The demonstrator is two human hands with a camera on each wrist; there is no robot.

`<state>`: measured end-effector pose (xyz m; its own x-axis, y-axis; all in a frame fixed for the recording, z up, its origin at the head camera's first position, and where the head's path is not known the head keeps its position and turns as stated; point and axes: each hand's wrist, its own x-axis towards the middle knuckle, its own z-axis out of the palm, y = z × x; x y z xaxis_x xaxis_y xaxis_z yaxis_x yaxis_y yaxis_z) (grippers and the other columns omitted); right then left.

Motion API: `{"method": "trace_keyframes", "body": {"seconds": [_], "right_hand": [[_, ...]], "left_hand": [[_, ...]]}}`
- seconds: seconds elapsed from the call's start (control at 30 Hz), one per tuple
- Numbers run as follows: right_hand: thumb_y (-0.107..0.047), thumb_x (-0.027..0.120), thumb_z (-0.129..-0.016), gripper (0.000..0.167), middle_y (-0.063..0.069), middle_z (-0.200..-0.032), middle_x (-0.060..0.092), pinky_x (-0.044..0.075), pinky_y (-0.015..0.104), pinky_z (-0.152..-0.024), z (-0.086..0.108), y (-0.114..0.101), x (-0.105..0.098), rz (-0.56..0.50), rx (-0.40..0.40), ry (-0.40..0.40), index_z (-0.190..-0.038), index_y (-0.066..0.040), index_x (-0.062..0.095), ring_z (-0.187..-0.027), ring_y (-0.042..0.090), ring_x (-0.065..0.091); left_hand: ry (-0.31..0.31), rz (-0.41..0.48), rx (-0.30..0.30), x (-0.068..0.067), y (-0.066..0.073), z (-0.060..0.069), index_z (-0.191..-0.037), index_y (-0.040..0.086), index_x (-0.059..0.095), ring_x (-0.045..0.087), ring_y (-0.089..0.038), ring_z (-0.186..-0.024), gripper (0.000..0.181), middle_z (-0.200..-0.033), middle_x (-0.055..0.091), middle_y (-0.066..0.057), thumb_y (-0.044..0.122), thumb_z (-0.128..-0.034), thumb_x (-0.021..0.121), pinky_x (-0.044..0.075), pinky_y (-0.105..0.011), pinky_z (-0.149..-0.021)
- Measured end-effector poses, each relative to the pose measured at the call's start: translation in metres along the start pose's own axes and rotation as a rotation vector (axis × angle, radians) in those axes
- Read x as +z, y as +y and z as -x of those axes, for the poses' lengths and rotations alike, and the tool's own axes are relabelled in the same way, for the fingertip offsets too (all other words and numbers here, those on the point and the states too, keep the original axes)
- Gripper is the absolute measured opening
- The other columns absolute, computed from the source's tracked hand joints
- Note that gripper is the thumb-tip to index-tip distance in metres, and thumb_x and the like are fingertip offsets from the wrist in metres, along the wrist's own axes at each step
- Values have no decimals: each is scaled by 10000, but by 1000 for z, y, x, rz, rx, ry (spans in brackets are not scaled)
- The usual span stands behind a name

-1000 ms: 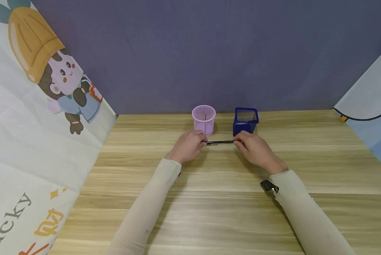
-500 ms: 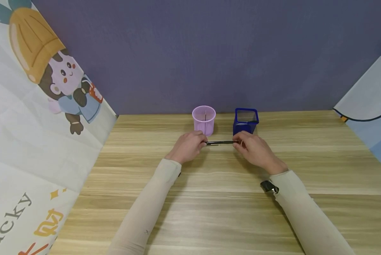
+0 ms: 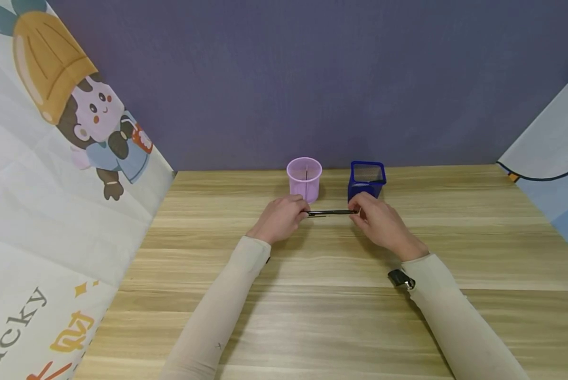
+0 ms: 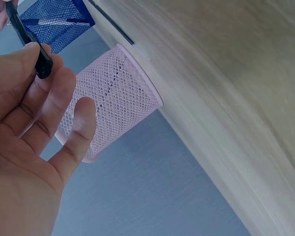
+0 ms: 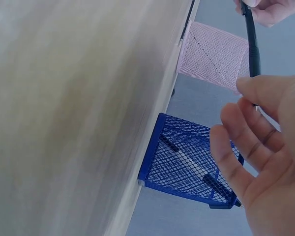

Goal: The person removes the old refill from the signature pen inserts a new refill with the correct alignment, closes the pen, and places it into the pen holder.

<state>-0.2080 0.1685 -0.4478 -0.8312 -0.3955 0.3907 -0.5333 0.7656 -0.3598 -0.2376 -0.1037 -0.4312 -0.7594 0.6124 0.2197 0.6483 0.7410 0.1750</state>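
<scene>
A black pen (image 3: 331, 212) spans the gap between my two hands, level above the table. My left hand (image 3: 280, 217) pinches one end; in the left wrist view its thumb and forefinger hold the pen's end (image 4: 43, 66) while the other fingers stay loose. My right hand (image 3: 381, 219) pinches the other end, where a small pale tip (image 5: 256, 107) shows past the thumb in the right wrist view. Behind the left hand stands a pink mesh cup (image 3: 305, 189) with a thin dark stick inside. A blue mesh pen holder (image 3: 363, 191), behind the right hand, contains a white pen with black ends.
A thin dark rod (image 4: 110, 22) lies on the wooden table (image 3: 312, 316) in front of the cup and holder, below the held pen. A dark blue-grey panel (image 3: 312, 79) rises at the table's back edge. Printed cloths (image 3: 27, 211) hang at both sides.
My right fingertips have shifted slightly along the pen, so more of its right end shows. The left hand, cup and holder stay in place.
</scene>
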Motion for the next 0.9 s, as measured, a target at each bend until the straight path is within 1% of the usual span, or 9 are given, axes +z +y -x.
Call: {"method": "trace_keyframes", "body": {"seconds": [0.3, 0.57, 0.9], "right_hand": [[-55, 715, -941, 157, 69, -977, 658, 531, 366, -653, -2, 3, 0, -6, 2, -7, -1085, -68, 653, -785, 205, 624], [-88, 692, -968, 116, 61, -972, 672, 551, 394, -676, -4, 6, -1, -11, 7, -19, -1080, -63, 674, -799, 205, 649], [-130, 667, -996, 125, 56, -966, 682, 548, 401, -679, -7, 10, -1, -9, 15, -43, -1095, -57, 692, -792, 201, 649]], "left_hand": [[0, -7, -3, 1, 1, -2, -1117, 138, 748, 679, -163, -1047, 152, -1100, 734, 24, 199, -1005, 664, 568, -342, -948], [1, -8, -6, 1, 1, -4, -1112, 134, 749, 682, -170, -1044, 151, -1095, 734, 18, 198, -1001, 671, 571, -348, -946], [-8, -21, -1, 0, 1, -7, -1118, 126, 750, 683, -177, -1051, 156, -1105, 737, 9, 190, -1005, 663, 573, -345, -948]]}}
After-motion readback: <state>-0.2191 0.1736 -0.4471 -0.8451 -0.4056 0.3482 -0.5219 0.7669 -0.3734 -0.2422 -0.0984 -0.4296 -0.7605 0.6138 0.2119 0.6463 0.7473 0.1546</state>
